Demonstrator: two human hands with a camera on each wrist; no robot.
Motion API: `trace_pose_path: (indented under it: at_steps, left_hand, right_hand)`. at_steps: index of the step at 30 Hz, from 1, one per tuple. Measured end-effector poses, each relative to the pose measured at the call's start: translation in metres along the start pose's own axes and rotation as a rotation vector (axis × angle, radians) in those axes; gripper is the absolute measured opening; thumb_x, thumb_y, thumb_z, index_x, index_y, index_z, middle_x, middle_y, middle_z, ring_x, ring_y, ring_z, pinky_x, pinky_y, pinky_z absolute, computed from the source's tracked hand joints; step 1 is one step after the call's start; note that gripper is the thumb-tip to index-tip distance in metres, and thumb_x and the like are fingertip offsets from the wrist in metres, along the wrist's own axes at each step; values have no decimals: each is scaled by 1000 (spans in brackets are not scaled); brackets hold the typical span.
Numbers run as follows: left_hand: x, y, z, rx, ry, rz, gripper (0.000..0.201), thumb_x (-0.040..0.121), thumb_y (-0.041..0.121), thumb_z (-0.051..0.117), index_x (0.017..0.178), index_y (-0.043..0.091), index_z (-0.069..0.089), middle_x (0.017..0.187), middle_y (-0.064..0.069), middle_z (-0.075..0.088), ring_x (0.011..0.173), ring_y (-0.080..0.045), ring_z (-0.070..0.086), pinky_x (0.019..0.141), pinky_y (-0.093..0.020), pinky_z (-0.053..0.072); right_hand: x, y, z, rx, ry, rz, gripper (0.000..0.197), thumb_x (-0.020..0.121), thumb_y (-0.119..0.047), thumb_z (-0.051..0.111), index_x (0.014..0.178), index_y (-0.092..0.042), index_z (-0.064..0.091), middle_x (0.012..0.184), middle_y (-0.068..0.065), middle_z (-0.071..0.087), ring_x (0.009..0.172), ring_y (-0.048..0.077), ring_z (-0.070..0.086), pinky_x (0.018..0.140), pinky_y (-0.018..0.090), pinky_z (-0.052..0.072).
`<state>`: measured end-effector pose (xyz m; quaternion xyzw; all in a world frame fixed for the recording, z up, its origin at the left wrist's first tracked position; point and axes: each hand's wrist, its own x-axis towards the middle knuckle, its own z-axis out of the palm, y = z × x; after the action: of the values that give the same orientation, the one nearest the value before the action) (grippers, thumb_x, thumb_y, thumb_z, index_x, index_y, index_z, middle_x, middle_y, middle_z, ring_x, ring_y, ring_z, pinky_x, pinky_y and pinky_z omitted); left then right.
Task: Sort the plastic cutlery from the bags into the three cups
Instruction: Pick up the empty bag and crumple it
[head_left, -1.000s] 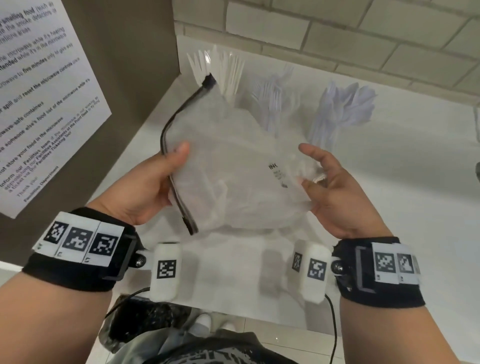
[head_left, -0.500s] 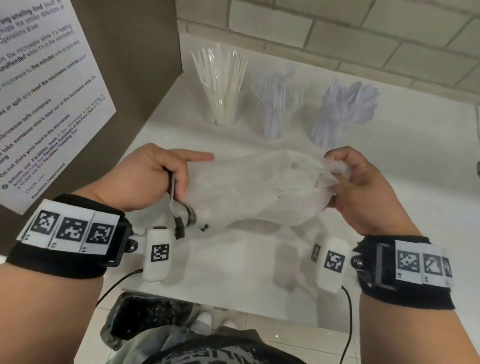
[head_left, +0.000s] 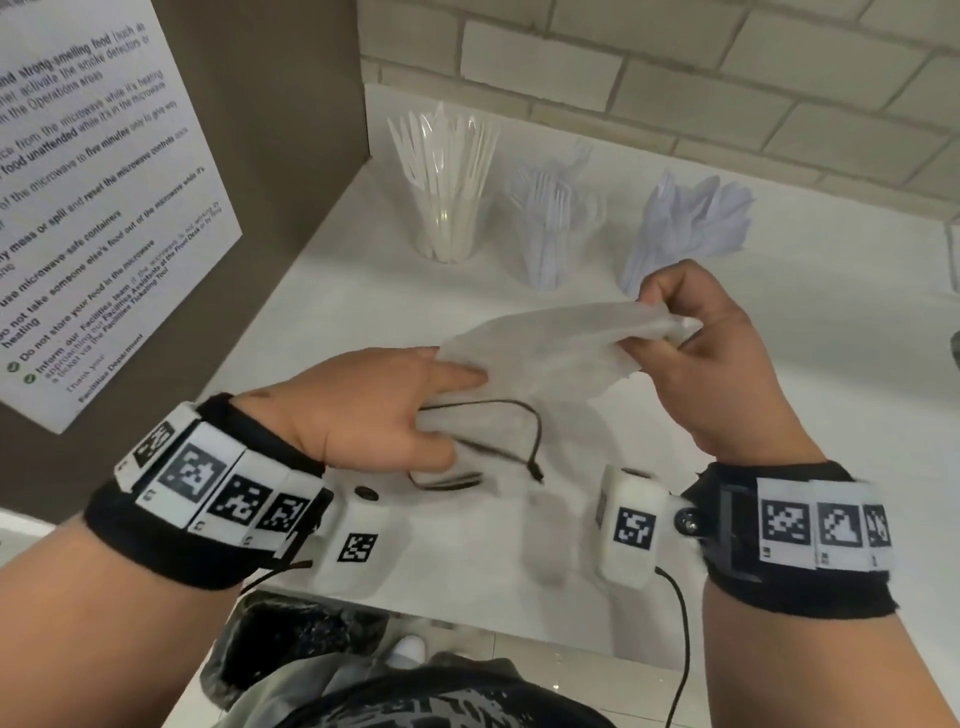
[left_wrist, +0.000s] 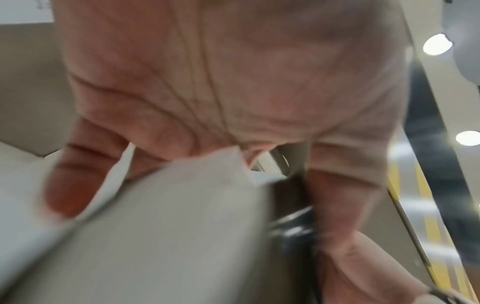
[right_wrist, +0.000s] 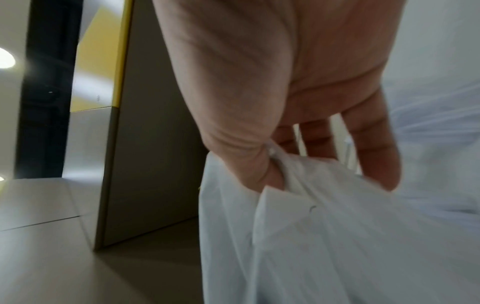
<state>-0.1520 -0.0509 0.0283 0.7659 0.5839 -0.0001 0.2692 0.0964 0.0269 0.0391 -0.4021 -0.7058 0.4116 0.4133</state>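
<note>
A white counter (head_left: 810, 395) runs along a pale brick wall (head_left: 675, 78), with a brown side panel carrying a printed notice (head_left: 88, 208). Three clear plastic cups stand in a row at the back: the left cup (head_left: 448, 228) holds cream-white knives, the middle cup (head_left: 550, 244) holds translucent white forks, and the right cup (head_left: 670, 234) holds translucent white spoons. Nearer the counter's front edge, a frosted translucent zip bag with a black zipper (head_left: 540, 353) is stretched above the counter between both hands and looks flat. The left hand (head_left: 363, 410) grips its zipper end, index finger extended along the top. The right hand (head_left: 711, 353) pinches the opposite end between thumb and curled fingers.
</note>
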Motion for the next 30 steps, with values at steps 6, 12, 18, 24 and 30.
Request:
trace_pose_path:
  at_steps: [6,12,18,24,30]
  left_hand:
    - [13,13,1,-1126,212,-97,67,73,77,41,112,29,67,105,3,72,82,-15,66,76,-38,52]
    - [16,24,12,-1300,540,-21,27,89,26,62,114,14,64,102,-8,73,96,-25,70,84,-46,55]
    - [18,37,22,-1040,772,46,37,85,26,70,118,12,64,107,0,72,100,-13,69,87,-33,56]
    - [18,53,35,-1180,632,205,34,90,1,59,124,3,61,115,-10,70,108,-19,66,94,-32,52]
    - [17,40,26,-1290,627,65,26,88,24,64,108,8,69,121,-14,65,111,-22,64,99,-42,50]
  right_hand:
    - [-9,-15,21,-228,-372,-183,36,66,6,62,71,-28,52,70,-14,50,62,-1,47,61,8,34]
    - [-19,-4,39,-438,-599,45,31,76,-27,79,98,-26,57,100,-17,60,96,-6,55,79,1,37]
    - [-22,-3,56,462,-313,572,62,79,-49,64,129,-26,36,125,9,63,99,31,69,72,30,54]
    - [-18,0,58,936,-103,468,68,83,-38,63,140,-10,37,131,24,58,114,41,61,89,52,53]
    - [-25,-3,64,994,-13,399,42,89,-15,57,126,3,55,124,22,63,116,33,61,93,41,53]
